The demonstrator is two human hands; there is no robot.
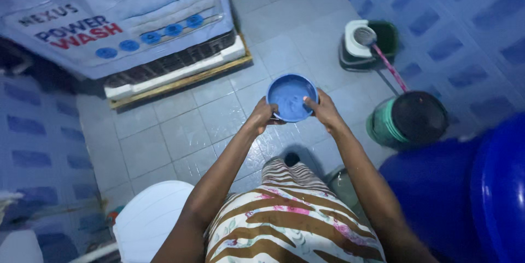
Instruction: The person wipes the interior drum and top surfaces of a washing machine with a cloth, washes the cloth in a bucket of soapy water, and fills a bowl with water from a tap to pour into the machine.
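Both hands held a round blue bowl [291, 97] out in front of the body, above the tiled floor [180, 132]. The left hand [263, 116] gripped the bowl's left edge, its fingers [273, 116] curled and clamped on the rim. The right hand [325, 111] took the right edge, with the thumb laid over the rim and the other fingers closed under it. The bowl was tilted toward the camera, so its inside showed.

Beyond the bowl, against the far wall, stood a washing machine [126, 22] under a printed cover, raised on a wooden pallet [180, 81]. To the right a small green mop bucket [367, 44] sat near the wall, with a pink mop handle [391, 69] slanting out of it. Closer in stood a green bucket [407, 120] with a dark top, just beside a large blue drum [437, 197]. A white toilet lid [150, 216] lay at the lower left. The person wore a striped, flowered wrap [290, 219].
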